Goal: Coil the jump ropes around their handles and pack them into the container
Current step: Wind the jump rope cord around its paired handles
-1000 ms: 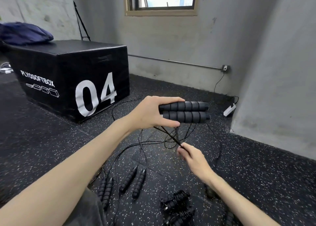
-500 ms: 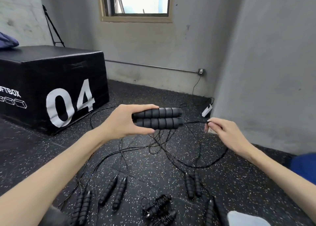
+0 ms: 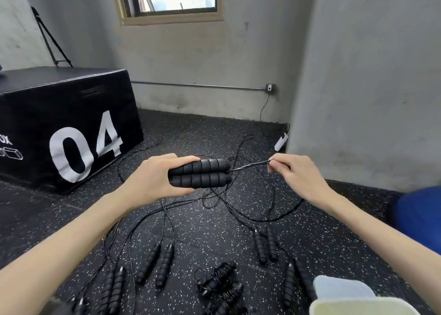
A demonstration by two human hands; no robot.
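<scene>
Held handles: two black bumpy handles (image 3: 200, 173) stacked one on top of the other, up in the air above the floor, pointing sideways.
L hand: left hand (image 3: 156, 180) wraps round the near ends of both handles, fingers over the top, thumb under. The ends inside the palm are hidden.
Rope: thin black rope (image 3: 249, 166) comes out of the far end of the handles and runs over to the R hand. The rest drops into a messy tangle on the floor (image 3: 238, 221); can't tell which loop belongs to which rope.
R hand: right hand (image 3: 294, 174) pinches the rope between thumb and fingertips, other fingers curled in.
Loose ropes: three more pairs of handles (image 3: 155, 263) lie flat on the floor w/ ropes spread out. One more pair at the bottom left is blurry and partly cut off.
Done ropes: two wound-up bundles (image 3: 219, 282) lie close together near the bottom edge, the lower one partly cut off.
Container: pale plastic tub (image 3: 346, 300) in the bottom right corner, only its top rim shows.
Box: big black box (image 3: 64, 123) marked "04" at left, cut off by the edge.
Blue thing: at the far right (image 3: 420, 209), blurry, can't tell what it is.
</scene>
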